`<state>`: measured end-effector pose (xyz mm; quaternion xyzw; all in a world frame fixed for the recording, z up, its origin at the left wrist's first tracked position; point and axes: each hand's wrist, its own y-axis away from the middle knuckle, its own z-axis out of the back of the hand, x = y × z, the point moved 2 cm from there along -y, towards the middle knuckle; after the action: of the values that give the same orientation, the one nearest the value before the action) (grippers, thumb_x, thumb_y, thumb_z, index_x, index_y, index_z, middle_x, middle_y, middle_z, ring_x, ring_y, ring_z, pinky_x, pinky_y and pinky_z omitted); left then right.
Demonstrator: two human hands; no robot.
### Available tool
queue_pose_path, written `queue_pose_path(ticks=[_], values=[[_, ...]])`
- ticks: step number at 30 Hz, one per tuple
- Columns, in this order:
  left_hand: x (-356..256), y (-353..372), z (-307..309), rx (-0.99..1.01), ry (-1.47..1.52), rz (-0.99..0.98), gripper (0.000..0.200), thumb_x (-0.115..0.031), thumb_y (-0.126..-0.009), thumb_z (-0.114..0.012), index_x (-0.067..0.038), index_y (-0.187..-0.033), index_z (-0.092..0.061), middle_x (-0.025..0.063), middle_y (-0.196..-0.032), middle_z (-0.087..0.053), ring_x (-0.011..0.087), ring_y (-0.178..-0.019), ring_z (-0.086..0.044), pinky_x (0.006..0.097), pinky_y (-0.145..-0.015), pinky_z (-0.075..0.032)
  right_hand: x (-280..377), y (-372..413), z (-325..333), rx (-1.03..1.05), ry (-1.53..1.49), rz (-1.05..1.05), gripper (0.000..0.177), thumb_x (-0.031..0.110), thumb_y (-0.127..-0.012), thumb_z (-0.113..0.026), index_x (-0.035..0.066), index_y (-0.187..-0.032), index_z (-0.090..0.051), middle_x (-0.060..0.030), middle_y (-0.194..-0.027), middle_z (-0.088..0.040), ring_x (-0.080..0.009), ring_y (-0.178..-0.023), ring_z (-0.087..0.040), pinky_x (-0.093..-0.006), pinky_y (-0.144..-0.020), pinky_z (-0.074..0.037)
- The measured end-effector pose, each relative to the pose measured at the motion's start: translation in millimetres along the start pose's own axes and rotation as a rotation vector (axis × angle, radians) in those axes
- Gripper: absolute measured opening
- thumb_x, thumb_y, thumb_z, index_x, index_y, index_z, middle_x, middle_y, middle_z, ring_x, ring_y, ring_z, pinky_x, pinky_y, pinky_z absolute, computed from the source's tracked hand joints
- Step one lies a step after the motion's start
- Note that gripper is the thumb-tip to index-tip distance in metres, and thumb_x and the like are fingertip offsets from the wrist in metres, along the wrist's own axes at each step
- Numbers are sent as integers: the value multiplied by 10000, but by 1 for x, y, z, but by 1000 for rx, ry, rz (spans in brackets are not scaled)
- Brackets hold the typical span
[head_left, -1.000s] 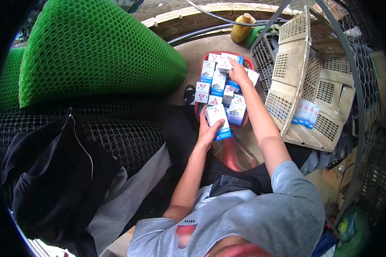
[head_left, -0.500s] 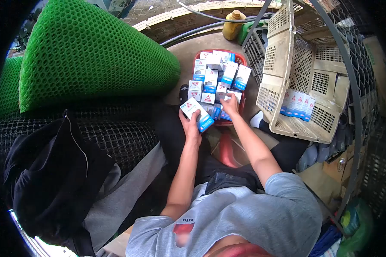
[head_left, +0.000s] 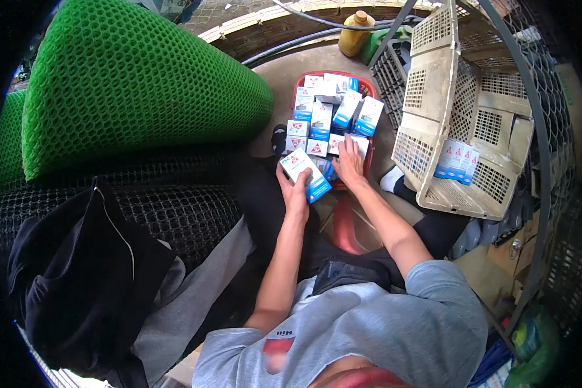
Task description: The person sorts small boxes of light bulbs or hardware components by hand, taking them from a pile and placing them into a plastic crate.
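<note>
Two bare hands in the head view, both low over the near end of a red basket point(head_left: 297, 83).

Left hand point(head_left: 295, 194) clamped on a white and blue box point(head_left: 306, 173), thumb against the near face and fingers wrapped round the far side. Box held tilted, red triangle mark facing up, just off the near-left corner of the basket and clear of its contents.

Right hand point(head_left: 350, 165) just to the right of that grip, close beside the held box. Laid palm down on the loose boxes point(head_left: 321, 116) at the near edge of the basket, fingertips touching a white carton. Closed on one or merely resting: cannot tell.

Beyond both hands, more of the same boxes piled unevenly to the far rim, some flat, some on edge.

Further right of the right hand, a beige slotted crate point(head_left: 433, 97), tipped up at an angle, with a row of boxes point(head_left: 457, 160) standing side by side inside near its lower wall.

Left of the left hand, a green mesh roll point(head_left: 142, 77) lying above a black mesh roll point(head_left: 187, 207), with a dark jacket point(head_left: 77, 271) draped over the black one.

Far past the basket, a yellow bottle point(head_left: 357, 35) upright beside the crate's top edge.
</note>
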<state>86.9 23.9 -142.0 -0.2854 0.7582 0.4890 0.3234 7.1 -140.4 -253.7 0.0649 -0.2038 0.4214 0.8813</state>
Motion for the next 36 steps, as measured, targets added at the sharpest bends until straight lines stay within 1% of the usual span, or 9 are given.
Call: queue_pose_path(ticks=[5, 10, 14, 18, 20, 26, 30, 31, 36], values=[[9, -5, 7, 17, -27, -32, 941, -95, -887, -741, -79, -1605, -132, 194, -1429, -515, 274, -1282, -560, 388, -1066, -463, -20, -28, 1, 225, -148, 32, 551, 40, -704, -805, 39, -1183, -535, -168, -1255, -586, -382, -1178, -554, -464, -957, -462], [-6, 0, 1, -30, 37, -17, 890, -87, -885, -722, -67, -1586, -175, 188, -1397, -526, 274, -1252, -576, 398, -1053, -481, -8, -23, 54, 68, -301, 43, 579, 45, -698, -824, 50, -1202, -539, -156, -1180, -599, -371, -1149, -559, -470, -984, -458], [0, -2, 4, 100, 152, -21, 730, -79, -881, -659, -46, -1506, -284, 185, -1314, -556, 308, -1126, -653, 431, -955, -568, -17, -3, 110, 6, -1440, -325, 683, 73, -762, -837, 66, -1336, -467, -109, -1281, -570, -230, -1256, -545, -380, -1061, -468], [-12, 12, -11, 296, 181, 79, 661, -209, -899, -631, -66, -1474, -338, 207, -1256, -595, 367, -1084, -688, 482, -884, -607, -17, 20, 137, 211, -2031, -460, 726, 270, -850, -690, 56, -1496, -435, -154, -1460, -529, -315, -1350, -521, -462, -1160, -405], [-11, 14, -13, 363, 163, 91, 664, -214, -898, -638, -69, -1475, -344, 201, -1256, -604, 350, -1092, -684, 477, -901, -601, -4, 23, 132, 406, -2298, -250, 769, 374, -900, -617, 18, -1540, -383, -201, -1534, -476, -377, -1378, -506, -496, -1130, -442], [-1, 17, -10, 435, 85, 70, 687, -202, -888, -680, -63, -1487, -372, 169, -1294, -605, 299, -1143, -658, 450, -969, -566, 13, 35, 110, 376, -2209, -496, 705, 450, -1028, -409, -57, -1516, -393, -243, -1518, -494, -419, -1333, -540, -515, -1051, -518], [3, 13, -10, 433, 66, 101, 732, -92, -901, -723, -51, -1538, -366, 137, -1365, -581, 240, -1254, -585, 399, -1032, -509, 8, 42, 102, 415, -2033, -439, 663, 432, -1022, -536, -31, -1487, -437, -211, -1466, -547, -359, -1296, -583, -482, -1061, -511], [3, 14, -12, 451, 27, 79, 736, -95, -905, -724, -50, -1545, -362, 136, -1381, -577, 240, -1268, -578, 388, -1047, -493, 8, 43, 103, 315, -1914, -439, 548, 350, -996, -614, 8, -1417, -536, -116, -1312, -650, -215, -1172, -646, -357, -998, -514], [9, 17, -16, 466, -93, 57, 694, -177, -894, -749, -34, -1488, -420, 139, -1380, -583, 250, -1270, -577, 392, -1077, -467, 5, 47, 103, 295, -1723, -482, 515, 310, -984, -631, 21, -1403, -552, -82, -1263, -656, -178, -1137, -640, -320, -971, -501]])
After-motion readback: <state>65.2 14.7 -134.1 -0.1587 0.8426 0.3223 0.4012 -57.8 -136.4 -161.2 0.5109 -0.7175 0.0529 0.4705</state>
